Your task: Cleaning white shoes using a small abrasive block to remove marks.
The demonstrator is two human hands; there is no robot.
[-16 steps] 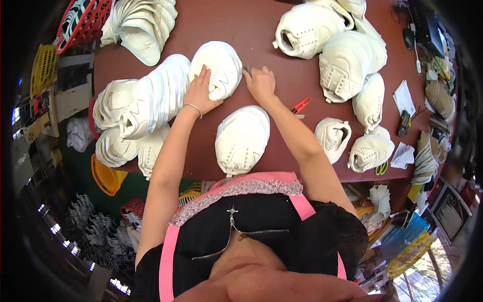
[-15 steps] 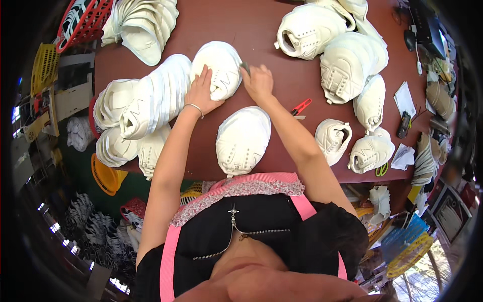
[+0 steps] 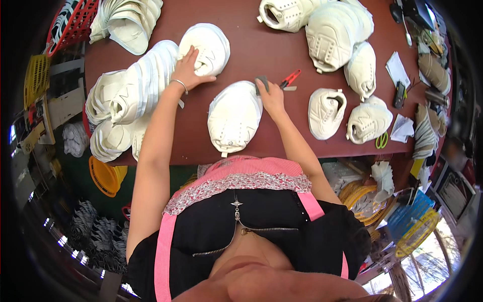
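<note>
My left hand [image 3: 189, 73] lies with spread fingers on the left side of a cream shoe upper [image 3: 214, 45], its thumb stretched out to the right. Pinched in my right hand [image 3: 272, 99] is a small dark grey piece [image 3: 262, 83]; its exact kind does not show. That piece sits at the upper right edge of a second cream shoe upper [image 3: 235, 118], which lies nearer to me with its heel tab toward my apron. Just beyond my right hand is a red-handled cutting tool [image 3: 290, 78].
Stacked cream uppers [image 3: 143, 83] stand on the left, with another fanned stack [image 3: 133, 22] behind. More uppers [image 3: 334, 38] are piled at the far right, and two single ones [image 3: 326, 113] lie nearer. Green-handled scissors [image 3: 382, 141] rest by the table's front edge.
My right hand has come from beside the farther upper to the nearer one, bringing the grey piece. On the farther upper my left hand stays, its thumb spread wider. The whole view has shifted.
</note>
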